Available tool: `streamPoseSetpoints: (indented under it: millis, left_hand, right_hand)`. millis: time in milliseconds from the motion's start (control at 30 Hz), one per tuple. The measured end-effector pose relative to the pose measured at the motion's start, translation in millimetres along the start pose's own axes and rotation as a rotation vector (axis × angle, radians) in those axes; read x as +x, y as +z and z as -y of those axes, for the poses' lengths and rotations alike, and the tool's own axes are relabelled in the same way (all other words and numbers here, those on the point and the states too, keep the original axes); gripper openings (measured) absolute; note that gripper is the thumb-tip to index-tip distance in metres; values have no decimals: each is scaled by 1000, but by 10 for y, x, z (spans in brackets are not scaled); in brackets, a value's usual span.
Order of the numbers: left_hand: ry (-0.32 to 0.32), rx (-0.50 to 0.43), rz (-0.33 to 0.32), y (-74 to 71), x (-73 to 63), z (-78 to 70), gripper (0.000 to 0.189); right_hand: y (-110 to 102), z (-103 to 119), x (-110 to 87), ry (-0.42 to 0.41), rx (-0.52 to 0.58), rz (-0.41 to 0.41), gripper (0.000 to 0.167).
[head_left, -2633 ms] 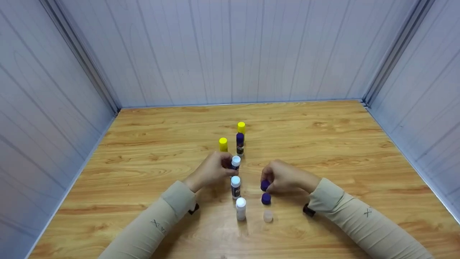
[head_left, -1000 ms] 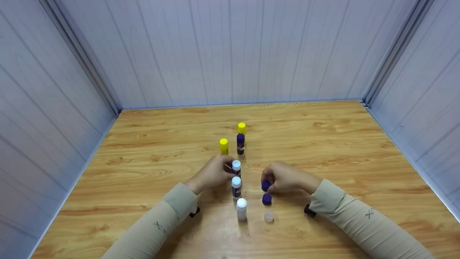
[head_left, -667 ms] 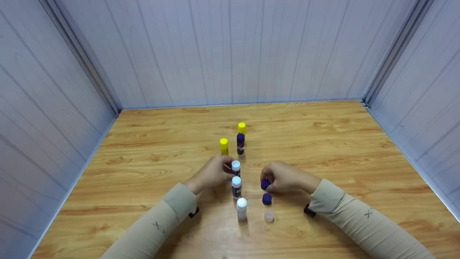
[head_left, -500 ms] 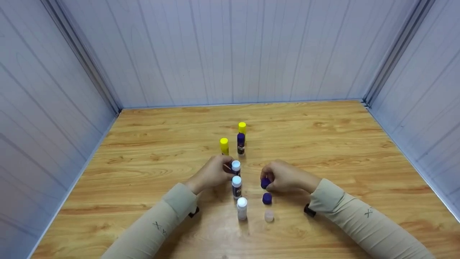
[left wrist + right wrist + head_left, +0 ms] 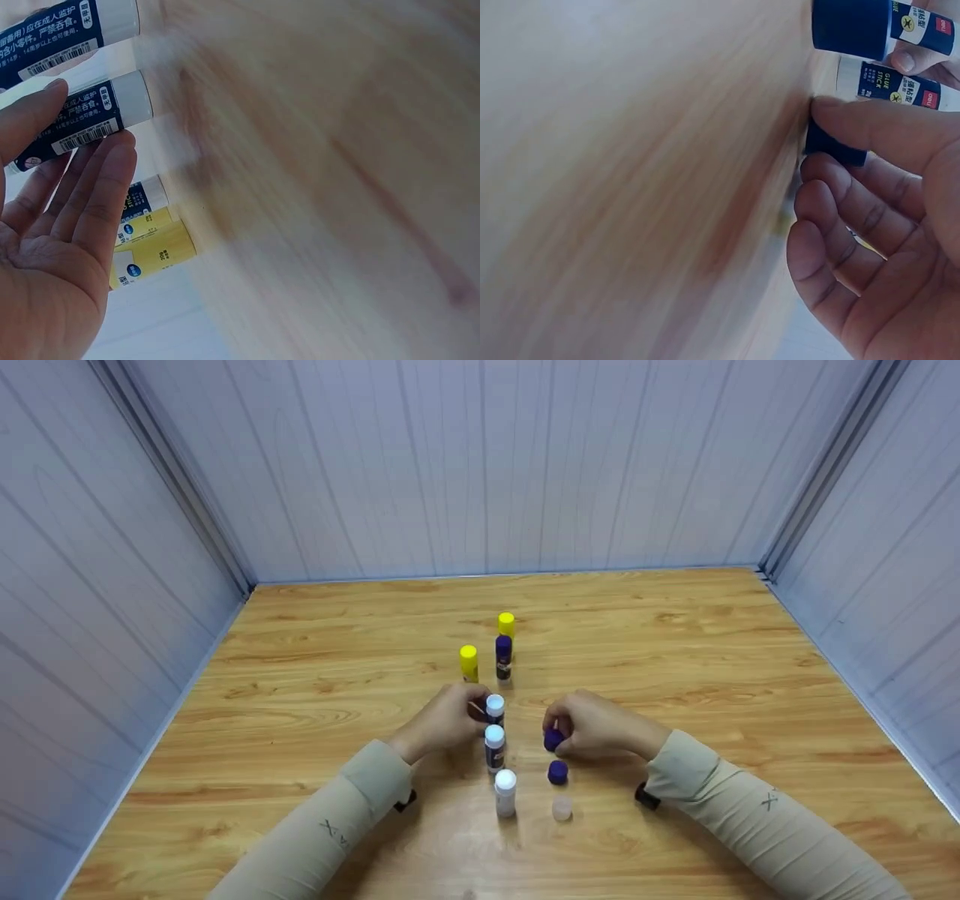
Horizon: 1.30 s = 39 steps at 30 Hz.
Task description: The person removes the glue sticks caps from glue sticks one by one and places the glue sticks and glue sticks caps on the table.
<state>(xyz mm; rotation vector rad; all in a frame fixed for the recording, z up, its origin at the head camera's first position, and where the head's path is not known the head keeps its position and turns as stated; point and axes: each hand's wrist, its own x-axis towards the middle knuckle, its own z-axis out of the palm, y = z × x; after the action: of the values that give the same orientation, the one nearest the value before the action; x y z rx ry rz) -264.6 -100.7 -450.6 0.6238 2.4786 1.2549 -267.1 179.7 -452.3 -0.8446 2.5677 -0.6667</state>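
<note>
The person's left hand (image 5: pixel 441 725) grasps an uncapped glue stick (image 5: pixel 495 703), thumb on one side and fingers (image 5: pixel 109 176) on the other; the stick is upright with its white top showing. The right hand (image 5: pixel 600 727) pinches a dark blue cap (image 5: pixel 553 740) between thumb and fingertips, to the right of that stick and apart from it.

Nearer the person, a second uncapped glue stick (image 5: pixel 495 748) with a dark label stands just in front of the held one, and an all-white stick (image 5: pixel 505 793) stands nearer still. To their right, another blue cap (image 5: pixel 557 772) and a translucent cap (image 5: pixel 562 808) rest on the wooden counter (image 5: pixel 712 660), in a row with the pinched cap.

Beyond the left hand stand a blue-capped glue stick (image 5: pixel 503 658) and two yellow ones, one (image 5: pixel 469 663) to its left and one (image 5: pixel 506 624) partly hidden behind it. Pale panels (image 5: pixel 480 465) wall the counter at the back and both sides.
</note>
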Motion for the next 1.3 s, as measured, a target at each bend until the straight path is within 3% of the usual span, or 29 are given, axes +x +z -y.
streamPoseSetpoints:
  millis: [133, 300, 533, 667, 800, 1033, 1300]
  left_hand:
    - [3, 17, 5, -45, -7, 6, 25]
    - [-44, 47, -24, -147, -16, 4, 26]
    - [-101, 50, -163, -273, -5, 47, 19]
    - [-125, 49, -260, -307, 20, 77, 14]
    - [-170, 51, -324, -332, 57, 73, 23]
    - [-213, 38, -327, -338, 185, 80, 52]
    - [-236, 1, -305, -287, 296, 99, 48]
  right_hand:
    - [-34, -3, -22, -12, 13, 11, 30]
    - [-101, 0, -60, -3, 49, 15, 35]
    - [-181, -13, -95, -68, 55, -46, 35]
    - [-223, -11, -113, -44, 31, -81, 35]
    - [-258, -10, -118, -19, 36, -114, 38]
    - [-279, -22, -129, -24, 41, -182, 42]
    - [-281, 0, -137, 8, 78, -231, 51]
